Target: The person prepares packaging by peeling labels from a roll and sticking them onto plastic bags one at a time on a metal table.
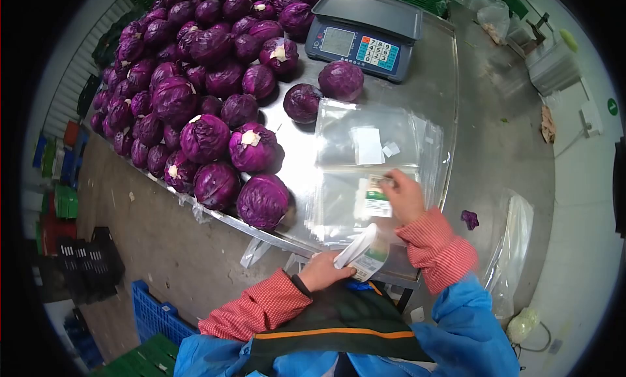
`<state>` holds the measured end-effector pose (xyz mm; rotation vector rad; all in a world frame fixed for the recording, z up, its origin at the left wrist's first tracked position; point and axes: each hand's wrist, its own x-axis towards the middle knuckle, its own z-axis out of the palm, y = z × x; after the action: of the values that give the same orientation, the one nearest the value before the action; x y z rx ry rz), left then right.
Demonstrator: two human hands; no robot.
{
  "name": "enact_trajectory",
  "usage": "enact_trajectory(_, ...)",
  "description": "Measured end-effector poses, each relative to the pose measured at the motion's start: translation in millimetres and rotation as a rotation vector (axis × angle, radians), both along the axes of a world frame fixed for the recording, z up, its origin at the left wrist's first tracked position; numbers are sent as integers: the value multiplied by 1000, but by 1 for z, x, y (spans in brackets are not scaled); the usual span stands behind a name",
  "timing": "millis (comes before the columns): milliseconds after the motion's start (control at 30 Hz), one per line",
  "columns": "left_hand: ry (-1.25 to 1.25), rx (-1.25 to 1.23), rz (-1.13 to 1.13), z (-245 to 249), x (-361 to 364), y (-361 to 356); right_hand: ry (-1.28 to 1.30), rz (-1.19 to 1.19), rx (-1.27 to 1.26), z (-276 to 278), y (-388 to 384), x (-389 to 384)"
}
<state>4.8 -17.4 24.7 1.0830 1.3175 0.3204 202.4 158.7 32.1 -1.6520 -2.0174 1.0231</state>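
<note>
My left hand (319, 271) is closed around a folded strip of labels (360, 250), white on the back, with a printed green-and-white face showing below. My right hand (405, 197) pinches the edge of a single printed label (377, 202) over the stack of clear plastic bags (334, 197). The bags lie flat along the near right part of the metal table (297, 165). On the upper bags rest a white paper slip (368, 146) and a smaller white piece (390, 149).
A large heap of red cabbages (176, 100) covers the table's left side. Two more cabbages (341, 81) sit just beyond the bags, near a digital scale (362, 34). On the floor are a blue crate (156, 312), at lower left, and a purple leaf scrap (469, 220).
</note>
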Motion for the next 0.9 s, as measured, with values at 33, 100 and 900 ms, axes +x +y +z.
enact_trajectory(33, 11, 37, 4, -5, -1, -2, -106, 109, 82, -15, -1, -3)
enact_trajectory(100, 34, 113, 18, -13, -4, -2, -316, 333, 250, -39, -4, -16)
enact_trajectory(900, 129, 994, -164, -17, -1, 12, -159, 383, -14, -38, -35, 22)
